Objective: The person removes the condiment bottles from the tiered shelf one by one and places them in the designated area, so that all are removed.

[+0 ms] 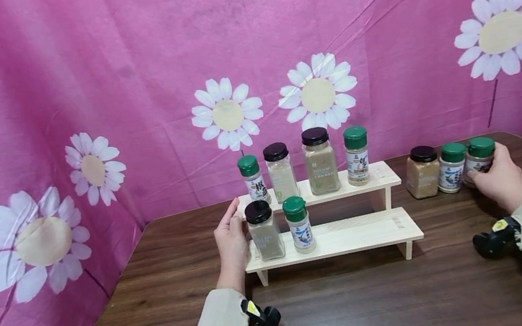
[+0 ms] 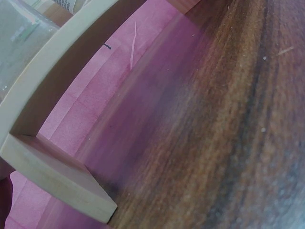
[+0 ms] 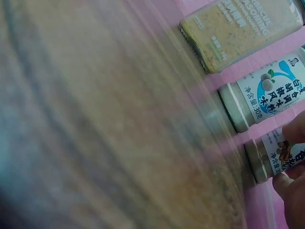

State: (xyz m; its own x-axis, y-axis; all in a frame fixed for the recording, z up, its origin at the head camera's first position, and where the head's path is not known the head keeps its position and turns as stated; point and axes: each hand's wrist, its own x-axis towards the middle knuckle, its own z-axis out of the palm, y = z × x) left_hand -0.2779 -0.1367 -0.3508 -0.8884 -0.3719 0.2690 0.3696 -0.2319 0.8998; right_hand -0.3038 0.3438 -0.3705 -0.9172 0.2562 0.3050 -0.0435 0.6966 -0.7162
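Note:
My left hand [image 1: 231, 244] rests against the left end of a two-tier wooden rack [image 1: 362, 232], its fingers fairly straight; in the left wrist view only a dark sliver of it shows by the rack's leg [image 2: 62, 179]. On the lower tier, close to this hand, stand a black-capped spice jar [image 1: 266, 238] and a green-capped spice bottle [image 1: 301, 231]. Off to the right, my right hand [image 1: 502, 178] grips a green-capped spice bottle [image 1: 480, 156] between thumb and fingers. In the right wrist view this bottle [image 3: 267, 160] stands upright at the table's surface, partly covered by the fingers.
Beside the held bottle stand another green-capped bottle [image 1: 450, 170] and a black-capped jar [image 1: 423, 175]. The upper tier [image 1: 341, 187] carries several jars and bottles. Behind the brown wood-grain table [image 1: 349, 305] hangs a pink cloth [image 1: 148, 89] with daisies.

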